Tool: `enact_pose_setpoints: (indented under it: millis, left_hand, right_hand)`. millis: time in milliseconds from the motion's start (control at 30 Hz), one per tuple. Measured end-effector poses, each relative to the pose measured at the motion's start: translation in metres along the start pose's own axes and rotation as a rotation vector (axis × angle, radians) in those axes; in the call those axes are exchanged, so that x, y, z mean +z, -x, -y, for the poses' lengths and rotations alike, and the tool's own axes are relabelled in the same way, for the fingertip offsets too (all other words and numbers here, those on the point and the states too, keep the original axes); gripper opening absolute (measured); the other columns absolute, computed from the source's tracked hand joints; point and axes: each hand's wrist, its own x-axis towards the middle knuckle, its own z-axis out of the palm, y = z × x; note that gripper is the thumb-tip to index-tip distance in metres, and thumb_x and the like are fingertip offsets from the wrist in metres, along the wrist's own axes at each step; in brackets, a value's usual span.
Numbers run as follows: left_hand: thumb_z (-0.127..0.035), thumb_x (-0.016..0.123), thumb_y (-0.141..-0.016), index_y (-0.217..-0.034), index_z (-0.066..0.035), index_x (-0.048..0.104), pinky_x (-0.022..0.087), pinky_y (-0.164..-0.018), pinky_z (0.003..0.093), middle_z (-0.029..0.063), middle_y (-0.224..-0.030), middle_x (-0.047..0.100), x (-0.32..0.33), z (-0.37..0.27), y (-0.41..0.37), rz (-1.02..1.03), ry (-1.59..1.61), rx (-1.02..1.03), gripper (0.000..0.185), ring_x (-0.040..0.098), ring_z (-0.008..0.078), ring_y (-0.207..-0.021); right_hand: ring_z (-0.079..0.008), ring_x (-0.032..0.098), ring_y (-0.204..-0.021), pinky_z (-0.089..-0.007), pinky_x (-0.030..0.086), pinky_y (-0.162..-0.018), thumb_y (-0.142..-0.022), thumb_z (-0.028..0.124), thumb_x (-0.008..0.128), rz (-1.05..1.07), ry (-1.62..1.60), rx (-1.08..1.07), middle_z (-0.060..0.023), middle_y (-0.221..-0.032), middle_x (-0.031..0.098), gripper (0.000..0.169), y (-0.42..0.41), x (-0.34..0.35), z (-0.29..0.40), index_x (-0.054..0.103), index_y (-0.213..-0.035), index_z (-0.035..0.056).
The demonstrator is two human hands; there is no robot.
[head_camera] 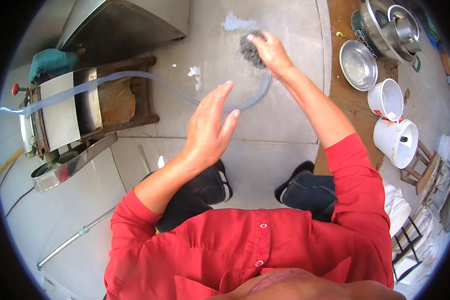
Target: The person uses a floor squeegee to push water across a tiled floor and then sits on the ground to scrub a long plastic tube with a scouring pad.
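Observation:
My right hand [275,54] grips a grey, blurred scouring pad [252,50], probably of steel wool, over the grey floor [292,108]. Some wet, shiny patches lie on the floor to the left of it. A translucent bluish hose [172,86] runs from the far left, over a machine, and curves up towards my right wrist. My left hand [210,125] is held out with thumb apart from the fingers, nothing in it, above the floor and partly over the hose.
At left stands a metal roller machine [60,116] on a brown frame [148,88], below a steel cabinet [150,22]. On the right, a brown board [345,112] bears metal basins [359,64] and white buckets [395,142]. A metal pole [65,243] leans lower left.

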Motion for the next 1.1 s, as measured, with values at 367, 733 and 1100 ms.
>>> enact_pose_setpoints:
  millis: [367,733,1100]
  left_hand:
    - [-0.01,0.068,-0.078,-0.135,-0.007,0.044,0.028,-0.11,0.049,0.009,-0.138,0.048,-0.006,-0.018,0.032,-0.087,-0.275,0.011,0.062,0.038,0.0301,-0.133]
    - [-0.012,0.063,-0.082,-0.133,-0.009,0.047,0.027,-0.11,0.0465,0.0083,-0.135,0.051,-0.103,-0.096,0.195,-0.152,-0.093,-0.347,0.054,0.042,0.0272,-0.13]
    - [-0.036,0.042,-0.096,-0.09,-0.012,0.072,0.043,-0.087,0.0392,0.0097,-0.097,0.068,-0.409,-0.074,0.279,-0.345,-0.016,-0.888,0.039,0.059,0.0294,-0.098]
  right_hand:
    - [-0.0183,0.065,-0.082,-0.0317,0.054,-0.071,-0.095,0.022,0.056,-0.361,-0.24,0.242,-0.0101,-0.095,0.066,0.026,0.027,-0.002,0.14,0.058,-0.106,-0.0013]
    - [-0.0209,0.066,-0.092,-0.036,0.054,-0.081,-0.096,0.014,0.053,-0.208,-0.234,0.077,-0.0115,-0.105,0.066,0.025,0.08,0.07,0.312,0.057,-0.115,-0.0008]
    - [-0.0188,0.062,-0.092,-0.0355,0.052,-0.079,-0.093,0.019,0.058,-0.411,-0.171,0.157,-0.0063,-0.105,0.063,0.03,0.185,0.11,0.478,0.056,-0.118,0.0025]
